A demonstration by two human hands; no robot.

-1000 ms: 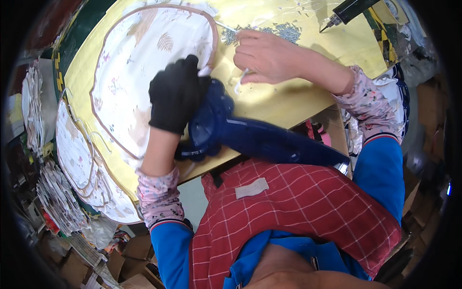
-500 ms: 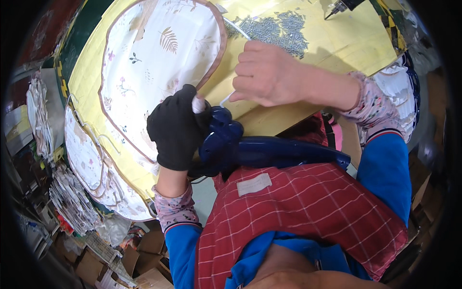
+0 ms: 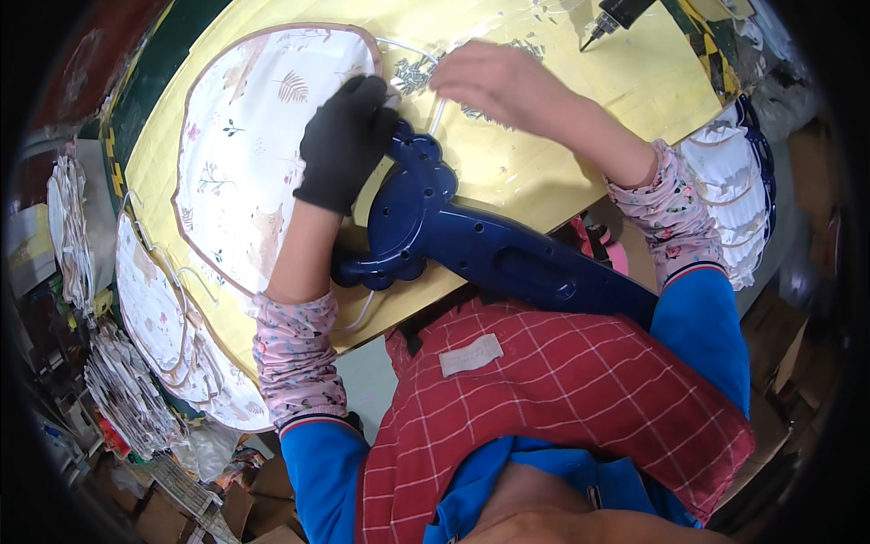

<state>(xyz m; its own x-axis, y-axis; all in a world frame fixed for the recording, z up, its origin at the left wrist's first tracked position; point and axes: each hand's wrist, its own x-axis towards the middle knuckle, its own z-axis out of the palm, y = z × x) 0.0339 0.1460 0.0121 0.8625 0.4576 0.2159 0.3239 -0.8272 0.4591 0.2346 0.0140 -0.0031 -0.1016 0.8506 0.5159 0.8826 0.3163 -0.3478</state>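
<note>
Many screws (image 3: 412,74) dot the yellow table (image 3: 535,181) near boxes (image 3: 165,519); right grip (image 3: 498,83) pinches white cord (image 3: 439,116), left grip (image 3: 343,145) unclear.

Near the bench's (image 3: 657,86) right edge, room is free between black tool (image 3: 621,13) and right forearm (image 3: 594,129); blue frame (image 3: 485,234) obstructs the near edge.

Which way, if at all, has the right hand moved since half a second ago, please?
Yes: the right hand has moved forward, judged against the screw pile, now hiding more of it.
</note>
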